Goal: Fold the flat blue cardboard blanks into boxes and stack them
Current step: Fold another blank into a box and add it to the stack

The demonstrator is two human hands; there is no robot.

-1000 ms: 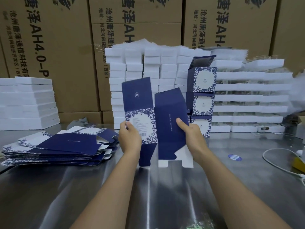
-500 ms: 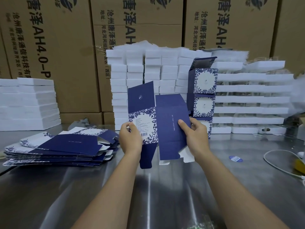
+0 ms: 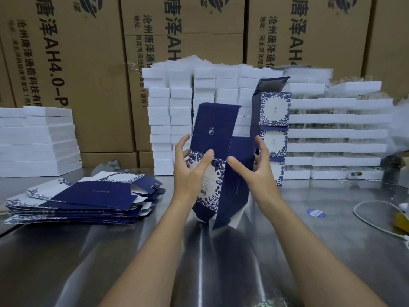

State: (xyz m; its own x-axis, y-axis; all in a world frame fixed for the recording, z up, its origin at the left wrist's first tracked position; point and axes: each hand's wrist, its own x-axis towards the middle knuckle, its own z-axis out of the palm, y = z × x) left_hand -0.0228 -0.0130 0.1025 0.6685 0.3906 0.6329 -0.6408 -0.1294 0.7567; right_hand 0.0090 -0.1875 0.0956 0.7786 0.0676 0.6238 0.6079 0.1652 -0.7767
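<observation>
1. Cardboard, blue and thin: the blank [image 3: 213,127] looks light, stiff across its panels and weak at its scored creases; I judge that it bends readily along a crease and dents if squeezed mid-panel; the printed face looks smooth, perhaps a little slippery.
2. The best hold, as I judge it, is at the panel edges close to a crease, thumb in front and fingers behind, clear of the loose end flaps.
3. The blank stands upright between the two hands, half bent along a vertical crease that runs between the thumbs; one long flap rises above the left fingers; the lower flaps hang between the wrists, near the table [image 3: 221,262]; whether they touch it I cannot tell.
4. The left hand [image 3: 190,171] pinches the patterned panel; its thumb lies across the front, its fingers go behind the outer edge; a narrow grip.
5. The right hand [image 3: 254,171] is spread wider; its thumb presses the front of the plain navy panel, its fingers curve round the far edge; it holds the panel loosely rather than clamping it.
6. A pile [image 3: 88,196] of flat blanks lies well to the left of the left hand; three folded boxes [image 3: 275,108] stand stacked just beyond the right fingers, the top one with its lid up.
</observation>
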